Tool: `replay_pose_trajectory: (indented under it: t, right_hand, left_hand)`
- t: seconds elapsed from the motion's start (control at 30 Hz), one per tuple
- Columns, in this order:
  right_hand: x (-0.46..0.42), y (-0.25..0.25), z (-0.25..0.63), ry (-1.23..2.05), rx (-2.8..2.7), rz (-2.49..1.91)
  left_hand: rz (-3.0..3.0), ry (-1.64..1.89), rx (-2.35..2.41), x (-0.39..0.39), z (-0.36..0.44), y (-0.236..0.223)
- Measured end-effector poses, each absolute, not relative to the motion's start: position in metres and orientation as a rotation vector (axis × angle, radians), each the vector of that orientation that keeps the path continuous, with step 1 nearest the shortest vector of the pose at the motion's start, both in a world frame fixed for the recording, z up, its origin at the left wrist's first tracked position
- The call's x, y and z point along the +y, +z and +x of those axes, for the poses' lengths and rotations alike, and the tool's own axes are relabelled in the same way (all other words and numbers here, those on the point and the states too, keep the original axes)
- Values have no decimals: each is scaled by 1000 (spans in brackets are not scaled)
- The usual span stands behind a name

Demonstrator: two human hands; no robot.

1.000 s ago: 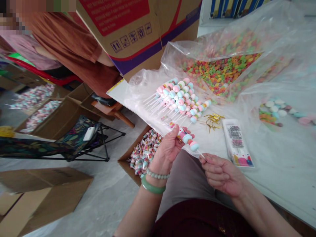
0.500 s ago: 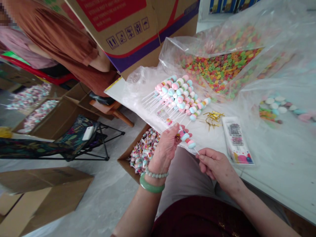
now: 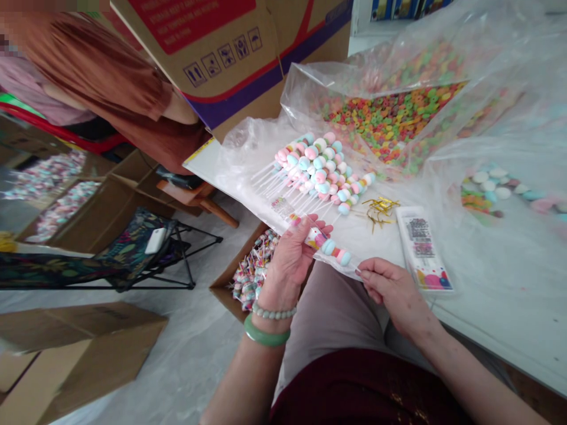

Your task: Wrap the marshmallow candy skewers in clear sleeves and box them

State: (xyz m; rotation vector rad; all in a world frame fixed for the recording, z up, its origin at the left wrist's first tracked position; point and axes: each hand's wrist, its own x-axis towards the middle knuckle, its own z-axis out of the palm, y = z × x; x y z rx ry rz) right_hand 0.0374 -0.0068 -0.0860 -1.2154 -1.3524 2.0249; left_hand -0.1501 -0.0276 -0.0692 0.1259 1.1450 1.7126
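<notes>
The left hand (image 3: 287,260) grasps the marshmallow skewer (image 3: 328,248) across the palm, held steady above the lap with its end marshmallows clear of the fingers; the right hand (image 3: 394,289) meets the plastic film (image 3: 339,267), its grip undeterminable.

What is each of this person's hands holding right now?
Left hand: closed around a marshmallow skewer inside a clear plastic sleeve.
Right hand: closed, fingertips pinching the end of the sleeve.
</notes>
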Motion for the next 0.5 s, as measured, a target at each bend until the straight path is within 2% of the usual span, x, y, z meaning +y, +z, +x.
replay_pose_trajectory:
  t: [0.13, 0.23, 0.37, 0.5]
  right_hand:
    - [1, -87, 40, 2701, -516, -937]
    - [7, -91, 43, 2987, -70, -743]
    - [14, -94, 49, 2997, 35, -684]
    - [13, -91, 50, 2819, -271, -842]
  left_hand:
    - [136, 1726, 1103, -27, -143, -72]
    - [131, 1714, 1076, -27, -141, -74]
    - [86, 1678, 1067, -28, -146, -74]
    - [46, 1664, 1123, -29, -153, -75]
